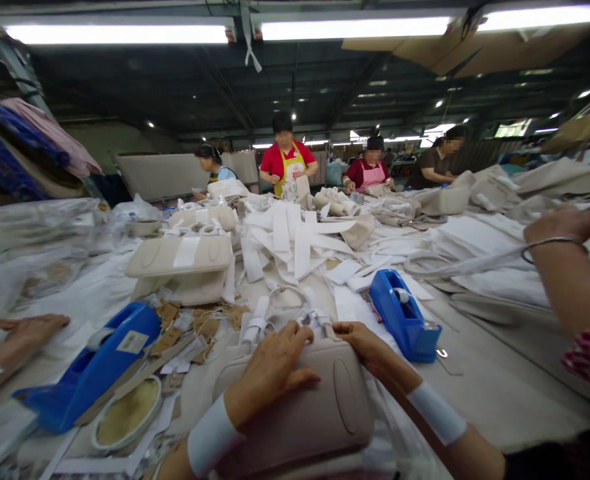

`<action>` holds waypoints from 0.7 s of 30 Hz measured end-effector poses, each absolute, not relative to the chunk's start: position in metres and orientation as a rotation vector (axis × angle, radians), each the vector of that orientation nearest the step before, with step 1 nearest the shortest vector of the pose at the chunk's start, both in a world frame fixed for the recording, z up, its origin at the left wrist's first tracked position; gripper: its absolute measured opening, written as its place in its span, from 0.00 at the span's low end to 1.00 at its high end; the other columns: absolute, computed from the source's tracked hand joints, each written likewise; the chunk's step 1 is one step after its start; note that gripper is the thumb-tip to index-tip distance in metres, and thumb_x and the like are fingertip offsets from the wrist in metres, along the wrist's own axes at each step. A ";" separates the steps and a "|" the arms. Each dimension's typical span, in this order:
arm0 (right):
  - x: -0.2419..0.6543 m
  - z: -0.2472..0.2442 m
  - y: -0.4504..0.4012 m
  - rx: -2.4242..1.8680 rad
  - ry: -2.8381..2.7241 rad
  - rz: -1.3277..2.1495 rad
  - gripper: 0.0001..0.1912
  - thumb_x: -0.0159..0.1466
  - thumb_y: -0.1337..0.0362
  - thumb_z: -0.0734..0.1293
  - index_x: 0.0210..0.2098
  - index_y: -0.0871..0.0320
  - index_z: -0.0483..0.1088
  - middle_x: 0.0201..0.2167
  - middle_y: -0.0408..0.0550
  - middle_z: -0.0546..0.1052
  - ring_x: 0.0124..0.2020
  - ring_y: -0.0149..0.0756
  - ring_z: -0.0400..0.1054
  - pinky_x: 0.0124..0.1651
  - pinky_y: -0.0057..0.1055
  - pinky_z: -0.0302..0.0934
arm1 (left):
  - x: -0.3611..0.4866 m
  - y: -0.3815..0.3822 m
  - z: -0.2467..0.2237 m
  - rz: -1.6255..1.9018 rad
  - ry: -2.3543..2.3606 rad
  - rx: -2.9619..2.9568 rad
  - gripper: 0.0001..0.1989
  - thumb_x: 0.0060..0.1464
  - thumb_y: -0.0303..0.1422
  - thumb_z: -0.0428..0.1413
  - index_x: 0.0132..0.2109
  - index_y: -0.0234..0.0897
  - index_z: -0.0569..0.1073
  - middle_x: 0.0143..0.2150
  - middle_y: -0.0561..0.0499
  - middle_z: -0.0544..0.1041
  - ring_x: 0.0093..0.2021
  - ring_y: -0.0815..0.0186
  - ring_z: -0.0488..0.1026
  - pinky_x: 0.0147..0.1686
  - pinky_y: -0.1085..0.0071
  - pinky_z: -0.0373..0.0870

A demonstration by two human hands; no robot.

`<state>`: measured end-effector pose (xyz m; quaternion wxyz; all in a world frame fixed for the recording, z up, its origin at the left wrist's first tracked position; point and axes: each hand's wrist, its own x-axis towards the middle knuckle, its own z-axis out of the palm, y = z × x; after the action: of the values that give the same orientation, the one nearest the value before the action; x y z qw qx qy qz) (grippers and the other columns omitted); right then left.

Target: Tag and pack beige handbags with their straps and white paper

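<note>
A beige padded handbag [319,413] lies flat on the table right in front of me. My left hand [272,370] rests on its top, fingers spread near the upper edge. My right hand [362,343] grips the bag's upper right corner, next to the white-wrapped handle pieces [275,317]. Both of my wrists wear white bands.
A blue tape dispenser [405,320] stands right of the bag, a second blue tape dispenser [92,367] to the left. Brown tags [199,327], more beige bags [179,260] and white paper strips [295,240] cover the table. Co-workers' hands reach in at the left [19,333] and right [565,227]; several people work at the far end.
</note>
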<state>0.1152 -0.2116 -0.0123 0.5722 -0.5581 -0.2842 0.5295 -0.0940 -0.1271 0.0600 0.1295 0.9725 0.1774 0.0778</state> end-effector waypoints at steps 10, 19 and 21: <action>0.095 -0.014 -0.225 -1.344 -0.504 1.086 0.10 0.43 0.66 0.73 0.27 0.62 0.76 0.25 0.46 0.78 0.25 0.31 0.66 0.31 0.28 0.59 | -0.097 -0.122 0.059 0.154 0.582 2.797 0.22 0.47 0.43 0.66 0.43 0.40 0.67 0.45 0.52 0.71 0.43 0.59 0.68 0.41 0.65 0.61; 0.106 -0.005 -0.241 -1.315 -0.742 1.259 0.08 0.51 0.65 0.69 0.31 0.60 0.73 0.27 0.42 0.75 0.28 0.31 0.65 0.33 0.27 0.56 | -0.107 -0.120 0.063 0.193 0.588 2.790 0.20 0.48 0.47 0.65 0.39 0.39 0.70 0.44 0.51 0.71 0.43 0.60 0.68 0.41 0.67 0.62; 0.100 -0.001 -0.247 -1.425 -0.813 1.114 0.08 0.55 0.62 0.68 0.34 0.58 0.73 0.30 0.44 0.76 0.33 0.35 0.67 0.38 0.31 0.59 | -0.108 -0.118 0.060 0.209 0.568 2.815 0.20 0.48 0.47 0.64 0.39 0.38 0.70 0.43 0.51 0.71 0.42 0.60 0.69 0.40 0.67 0.62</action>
<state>0.1005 -0.2467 -0.0011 0.5473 -0.6015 -0.3432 0.4699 -0.1076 -0.1182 0.0604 0.1307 0.9693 0.1955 0.0719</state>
